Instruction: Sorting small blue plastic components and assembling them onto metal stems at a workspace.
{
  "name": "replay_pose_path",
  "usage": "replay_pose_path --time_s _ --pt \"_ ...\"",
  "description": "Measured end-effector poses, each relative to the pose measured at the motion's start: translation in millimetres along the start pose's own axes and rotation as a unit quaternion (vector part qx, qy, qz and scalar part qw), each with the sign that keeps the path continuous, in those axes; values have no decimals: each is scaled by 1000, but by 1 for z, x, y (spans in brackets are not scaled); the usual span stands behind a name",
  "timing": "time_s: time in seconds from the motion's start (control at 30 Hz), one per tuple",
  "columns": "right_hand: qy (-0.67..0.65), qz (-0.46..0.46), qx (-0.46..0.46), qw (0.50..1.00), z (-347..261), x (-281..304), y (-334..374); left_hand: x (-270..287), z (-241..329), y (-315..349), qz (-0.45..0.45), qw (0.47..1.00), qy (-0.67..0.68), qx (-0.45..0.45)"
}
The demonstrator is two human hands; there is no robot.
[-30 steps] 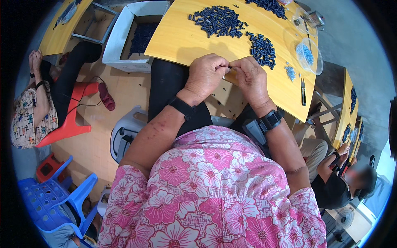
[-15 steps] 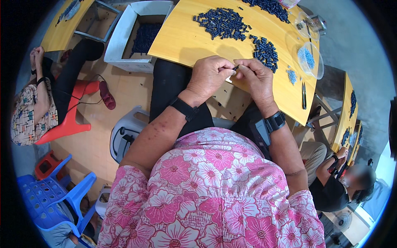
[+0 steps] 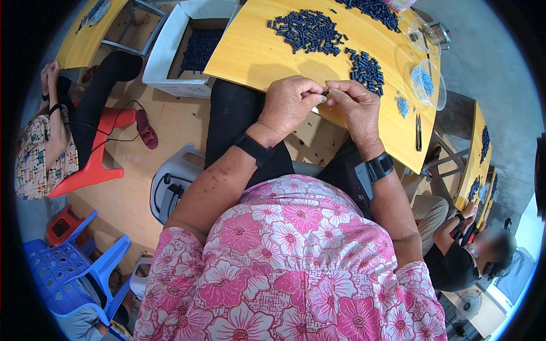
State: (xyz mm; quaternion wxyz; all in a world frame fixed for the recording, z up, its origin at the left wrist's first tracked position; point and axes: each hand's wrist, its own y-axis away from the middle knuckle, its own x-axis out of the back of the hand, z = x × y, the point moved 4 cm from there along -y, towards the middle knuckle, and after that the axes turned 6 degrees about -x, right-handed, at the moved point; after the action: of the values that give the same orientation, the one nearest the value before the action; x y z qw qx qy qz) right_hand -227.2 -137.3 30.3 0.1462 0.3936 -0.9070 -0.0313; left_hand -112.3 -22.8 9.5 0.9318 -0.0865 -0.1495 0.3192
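Observation:
My left hand [image 3: 290, 106] and my right hand [image 3: 356, 108] meet at the near edge of the yellow table [image 3: 250, 54]. Thumb and forefinger of each are pinched on a small black piece [image 3: 325, 94], mostly hidden by the fingertips. Beyond the hands spreads a large pile of short black cylindrical parts [image 3: 307, 31]. A smaller pile of the same black parts [image 3: 365, 72] lies just past my right hand. To its right are loose small light-blue pieces [image 3: 402, 106] and a slim black tool, seemingly tweezers [image 3: 418, 132].
A clear tub [image 3: 422, 85] of light-blue pieces stands at the table's right. A white box [image 3: 176, 85] with dark parts sits left of the table. Another person [image 3: 51, 136] sits far left, one [image 3: 455, 256] at right. A blue chair [image 3: 57, 273] stands lower left.
Both hands stay together at the table edge, with only slight finger movement around the small black piece. The person at the right has shifted their hands a little.

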Motion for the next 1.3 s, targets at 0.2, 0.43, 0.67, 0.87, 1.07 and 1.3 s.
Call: replay_pose_path --time_s 0.2,0.43,0.67,0.87,1.07,1.3 --pt "11 0 19 1000 -2 -1 1 0 0 0 -24 1000 -13 5" --pt "107 11 86 991 -5 -4 -1 1 1 1 -24 1000 -13 -3" --pt "97 30 90 991 1 -8 3 0 0 1 -6 1000 -16 -13" --pt "107 24 111 988 1 -9 3 2 -1 0 -7 999 -35 -25" --pt "220 44 197 954 -4 -14 9 1 -4 1 1 999 -27 -37" --pt "185 38 200 961 -5 -15 11 2 -1 0 -9 1000 -19 -18"
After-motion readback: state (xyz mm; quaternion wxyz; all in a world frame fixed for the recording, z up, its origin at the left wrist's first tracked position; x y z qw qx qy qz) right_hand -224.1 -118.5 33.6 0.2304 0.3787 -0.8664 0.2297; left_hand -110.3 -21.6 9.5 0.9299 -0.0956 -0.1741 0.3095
